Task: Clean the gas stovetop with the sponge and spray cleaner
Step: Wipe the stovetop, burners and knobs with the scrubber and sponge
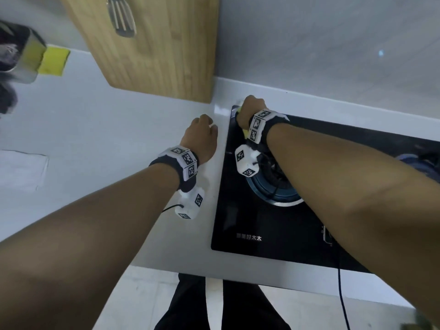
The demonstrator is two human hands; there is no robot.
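The black glass gas stovetop (262, 225) is set into the white counter at the right. My right hand (250, 110) is at the stovetop's far left corner, fingers curled round a yellow sponge (239, 110) that shows only as slivers under the hand. The near-left burner (273, 191) lies partly under my right forearm. My left hand (202, 136) rests on the counter just left of the stovetop's edge, its fingers curled under, and nothing shows in it. No spray bottle is in view.
A wooden cutting board (154, 48) leans against the back wall with a metal slotted spatula (121, 17) in front of it. At far left stand a metal container (26, 55) and a second yellow sponge (53, 60). A white cloth (21, 170) lies on the counter.
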